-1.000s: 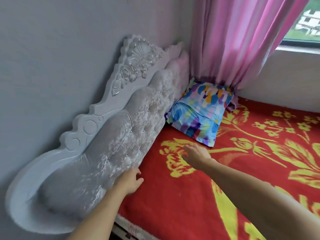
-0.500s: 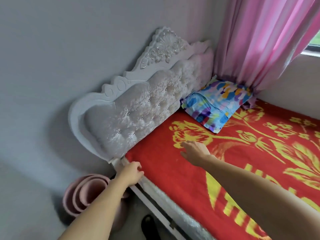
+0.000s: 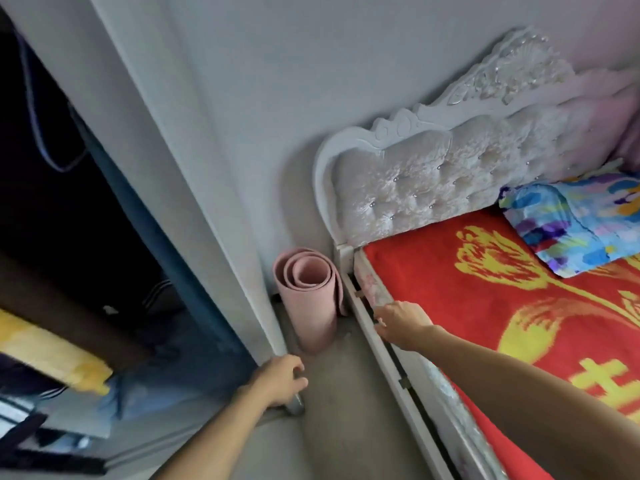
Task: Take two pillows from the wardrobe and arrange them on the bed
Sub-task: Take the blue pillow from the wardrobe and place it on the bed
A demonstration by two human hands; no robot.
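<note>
Bare skin nearest: left hand (image 3: pixel 278 379) low, fingers loosely curled and holding nothing, hanging just over a small metal foot (image 3: pixel 294 407) on the grey floor (image 3: pixel 343 424), close to the bottom corner of the white wardrobe door (image 3: pixel 166 161). Right hand (image 3: pixel 403 322) farther forward and to the right, fingers spread and empty, at the near edge of the bed (image 3: pixel 391 362), by the white side rail. Hands well apart, neither clamped on anything. Between and just beyond the two hands, a pink rolled mat (image 3: pixel 308 303) standing upright on the floor, touching the bed's corner. Left of the left hand, the dark open wardrobe (image 3: pixel 69 237), blurred inside, with a yellow patterned bundle (image 3: pixel 52 356) low down; cannot tell whether a pillow. Right of the right hand, a red blanket with yellow flowers (image 3: pixel 485 306) over the mattress. Farther off, beyond the right hand, one pillow (image 3: pixel 571 223) in a blue multicoloured cover lying on the blanket against the white tufted headboard (image 3: pixel 450 178).
</note>
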